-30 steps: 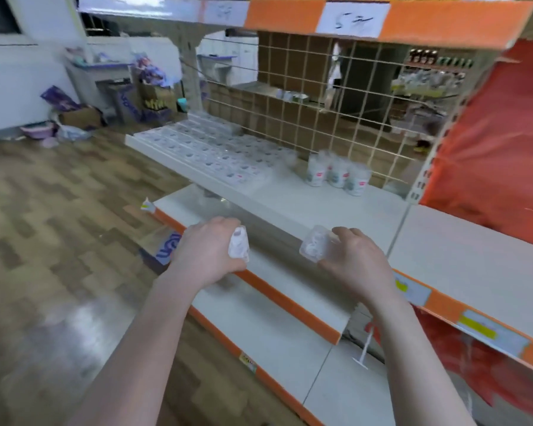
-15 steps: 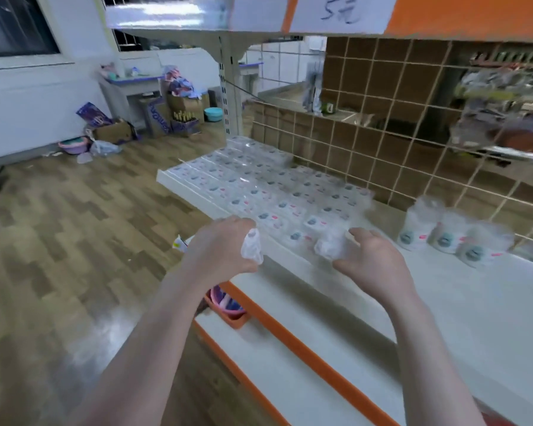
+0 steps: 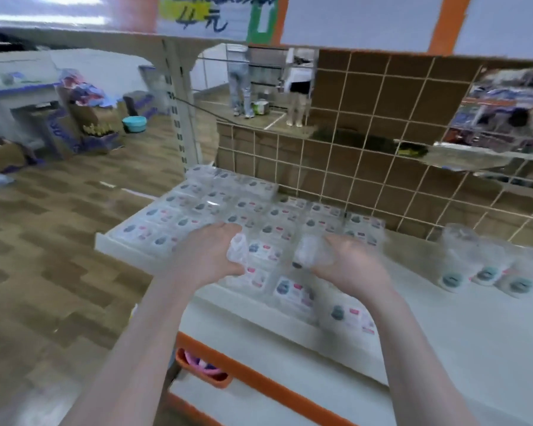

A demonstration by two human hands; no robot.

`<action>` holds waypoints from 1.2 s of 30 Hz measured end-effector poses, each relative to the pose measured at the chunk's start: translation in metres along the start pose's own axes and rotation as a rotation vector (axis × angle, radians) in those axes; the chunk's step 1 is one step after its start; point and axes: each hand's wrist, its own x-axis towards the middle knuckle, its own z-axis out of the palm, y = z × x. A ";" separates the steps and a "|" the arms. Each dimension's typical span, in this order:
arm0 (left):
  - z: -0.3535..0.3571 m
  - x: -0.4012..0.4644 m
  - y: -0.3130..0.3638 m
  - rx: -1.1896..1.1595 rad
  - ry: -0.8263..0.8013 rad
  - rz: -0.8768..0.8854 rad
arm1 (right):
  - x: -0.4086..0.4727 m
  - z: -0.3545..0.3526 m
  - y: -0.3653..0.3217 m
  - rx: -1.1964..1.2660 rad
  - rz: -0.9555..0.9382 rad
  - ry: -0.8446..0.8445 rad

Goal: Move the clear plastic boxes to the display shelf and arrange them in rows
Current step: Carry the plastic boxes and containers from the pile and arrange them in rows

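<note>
While blur hides the rows' count, left hand (image 3: 208,256) grips one clear box (image 3: 237,249), right hand (image 3: 353,265) another (image 3: 313,255), above shelf (image 3: 443,333).

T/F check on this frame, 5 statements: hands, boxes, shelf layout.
1. Each hand holds a clear plastic box: true. The left hand grips one box and the right hand grips another.
2. The display shelf holds no boxes so far: false. Rows of boxes already cover its left part.
3. Three round containers stand on the shelf to the right of the rows: true.
4. The back of the shelf is a solid white panel: false. It is a wire grid.
5. Both hands are down at the orange-edged lower shelf: false. They are above the rows.
</note>
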 end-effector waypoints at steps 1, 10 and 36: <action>0.000 0.012 -0.012 0.005 -0.009 0.037 | 0.008 0.004 -0.008 0.003 0.043 -0.020; -0.007 0.088 -0.086 0.027 -0.077 0.236 | 0.067 0.027 -0.071 -0.067 0.224 0.000; 0.013 0.121 -0.079 -0.046 -0.158 0.285 | 0.090 0.035 -0.050 0.012 0.178 0.017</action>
